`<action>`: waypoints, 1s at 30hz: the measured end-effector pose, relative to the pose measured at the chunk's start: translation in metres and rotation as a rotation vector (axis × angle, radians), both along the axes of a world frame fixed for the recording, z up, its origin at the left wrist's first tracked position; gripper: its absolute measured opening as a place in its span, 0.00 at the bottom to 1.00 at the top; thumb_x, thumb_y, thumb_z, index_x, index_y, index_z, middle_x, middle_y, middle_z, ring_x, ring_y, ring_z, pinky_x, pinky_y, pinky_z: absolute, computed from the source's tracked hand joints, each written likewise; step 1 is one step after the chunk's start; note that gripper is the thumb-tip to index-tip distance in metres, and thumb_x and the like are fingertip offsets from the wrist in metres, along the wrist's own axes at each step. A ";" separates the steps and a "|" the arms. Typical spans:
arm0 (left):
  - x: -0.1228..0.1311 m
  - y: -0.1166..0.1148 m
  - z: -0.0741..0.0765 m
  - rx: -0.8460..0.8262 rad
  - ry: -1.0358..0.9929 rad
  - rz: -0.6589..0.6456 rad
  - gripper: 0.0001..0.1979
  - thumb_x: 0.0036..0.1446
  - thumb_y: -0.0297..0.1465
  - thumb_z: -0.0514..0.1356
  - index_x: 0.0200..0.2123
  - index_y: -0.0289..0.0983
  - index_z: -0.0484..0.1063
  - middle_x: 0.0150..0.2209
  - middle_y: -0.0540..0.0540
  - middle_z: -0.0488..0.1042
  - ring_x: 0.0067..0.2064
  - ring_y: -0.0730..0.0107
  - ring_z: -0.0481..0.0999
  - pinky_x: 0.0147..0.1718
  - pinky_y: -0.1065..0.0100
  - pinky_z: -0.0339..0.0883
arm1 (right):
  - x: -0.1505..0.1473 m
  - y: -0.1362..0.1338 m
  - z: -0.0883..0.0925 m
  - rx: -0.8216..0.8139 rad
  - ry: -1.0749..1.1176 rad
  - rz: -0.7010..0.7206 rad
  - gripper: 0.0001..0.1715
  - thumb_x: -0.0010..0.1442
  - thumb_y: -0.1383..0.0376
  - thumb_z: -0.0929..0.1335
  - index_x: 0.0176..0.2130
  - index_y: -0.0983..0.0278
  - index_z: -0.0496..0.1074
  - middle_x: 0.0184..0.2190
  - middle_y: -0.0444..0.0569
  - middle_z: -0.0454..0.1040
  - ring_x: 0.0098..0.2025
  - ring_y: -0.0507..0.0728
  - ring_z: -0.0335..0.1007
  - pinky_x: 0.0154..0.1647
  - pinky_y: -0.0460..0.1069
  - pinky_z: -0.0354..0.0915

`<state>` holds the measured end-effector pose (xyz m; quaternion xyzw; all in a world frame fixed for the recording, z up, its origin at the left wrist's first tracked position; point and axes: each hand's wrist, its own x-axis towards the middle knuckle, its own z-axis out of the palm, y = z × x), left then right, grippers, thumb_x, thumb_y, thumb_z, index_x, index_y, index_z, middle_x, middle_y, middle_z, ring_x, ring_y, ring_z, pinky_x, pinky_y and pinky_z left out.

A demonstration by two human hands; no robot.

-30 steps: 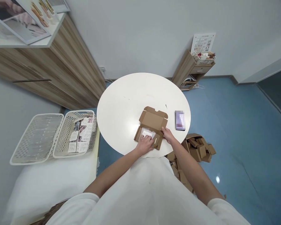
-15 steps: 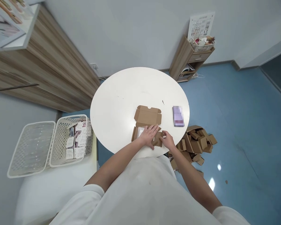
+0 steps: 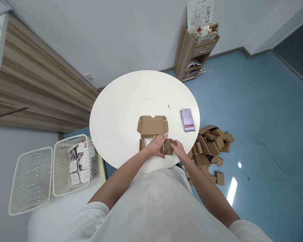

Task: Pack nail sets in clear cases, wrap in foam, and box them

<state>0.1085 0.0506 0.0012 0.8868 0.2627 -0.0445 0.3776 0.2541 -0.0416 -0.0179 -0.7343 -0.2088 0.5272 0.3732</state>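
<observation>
A brown cardboard box [image 3: 153, 127] lies on the white table with its lid folded back, away from me. Something white [image 3: 147, 141], too covered to name, shows inside it. My left hand [image 3: 156, 146] rests flat across the box, its fingers stretched out over the white thing and the inner cardboard. At the box's right end, my right hand [image 3: 178, 149] has its thumb and fingers closed on the edge of the side flap [image 3: 169, 147]. My left hand hides part of the box's inside.
A blurred purple item [image 3: 187, 120] lies at the right of the round table [image 3: 116, 124]. Many cardboard boxes [image 3: 212, 148] are heaped on the floor to the right. An open white basket [image 3: 62, 164] with printed packets stands at left. A wooden cabinet [image 3: 44, 77] rises beyond it.
The head view has turned slightly, shifting the table left. My left hand stays on the box with its fingers closer together. My right hand remains at the right flap.
</observation>
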 end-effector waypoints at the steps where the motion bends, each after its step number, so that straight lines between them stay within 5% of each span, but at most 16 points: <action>1: -0.002 -0.001 -0.002 -0.005 -0.021 0.011 0.62 0.25 0.43 0.69 0.61 0.40 0.37 0.58 0.37 0.53 0.59 0.48 0.50 0.56 0.54 0.42 | -0.003 0.001 0.001 -0.015 0.023 0.000 0.17 0.47 0.61 0.65 0.39 0.61 0.68 0.33 0.46 0.74 0.36 0.55 0.70 0.37 0.49 0.64; 8: -0.026 -0.013 0.007 0.055 -0.114 0.174 0.60 0.32 0.46 0.67 0.61 0.38 0.33 0.62 0.37 0.45 0.62 0.52 0.45 0.56 0.58 0.43 | -0.016 0.007 0.008 -0.032 0.121 -0.025 0.27 0.46 0.61 0.67 0.47 0.62 0.62 0.36 0.48 0.73 0.39 0.56 0.70 0.39 0.49 0.65; 13: -0.073 -0.030 0.004 0.164 0.099 0.812 0.43 0.50 0.44 0.55 0.61 0.36 0.34 0.61 0.34 0.45 0.61 0.49 0.46 0.53 0.51 0.48 | -0.016 0.011 0.010 -0.054 0.076 -0.019 0.27 0.48 0.58 0.66 0.48 0.62 0.62 0.40 0.50 0.72 0.41 0.56 0.69 0.40 0.49 0.65; 14: -0.080 -0.033 -0.001 0.118 0.103 0.851 0.42 0.51 0.43 0.55 0.61 0.34 0.34 0.59 0.33 0.48 0.60 0.49 0.49 0.52 0.52 0.50 | -0.018 0.012 0.010 -0.049 0.072 -0.015 0.28 0.48 0.58 0.66 0.49 0.62 0.62 0.40 0.50 0.72 0.42 0.56 0.69 0.39 0.49 0.65; 19: -0.088 -0.043 -0.021 -0.027 -0.019 0.774 0.38 0.52 0.38 0.54 0.60 0.35 0.37 0.56 0.36 0.53 0.58 0.53 0.53 0.53 0.54 0.51 | -0.030 0.015 0.013 0.068 -0.008 0.112 0.30 0.49 0.55 0.65 0.51 0.62 0.61 0.46 0.51 0.68 0.43 0.56 0.68 0.39 0.48 0.65; 25: -0.083 -0.046 -0.025 -0.060 -0.056 0.762 0.54 0.40 0.44 0.62 0.61 0.36 0.30 0.58 0.35 0.47 0.58 0.46 0.48 0.53 0.49 0.48 | -0.021 0.023 0.009 0.008 -0.382 0.306 0.44 0.48 0.61 0.63 0.61 0.58 0.42 0.47 0.50 0.65 0.43 0.56 0.66 0.42 0.51 0.62; 30: -0.090 -0.050 -0.024 -0.095 -0.099 0.751 0.62 0.29 0.45 0.68 0.61 0.37 0.33 0.58 0.36 0.48 0.59 0.45 0.48 0.53 0.51 0.49 | -0.008 0.035 0.008 0.060 -0.471 0.472 0.36 0.45 0.67 0.62 0.55 0.59 0.54 0.50 0.51 0.62 0.47 0.57 0.63 0.43 0.50 0.61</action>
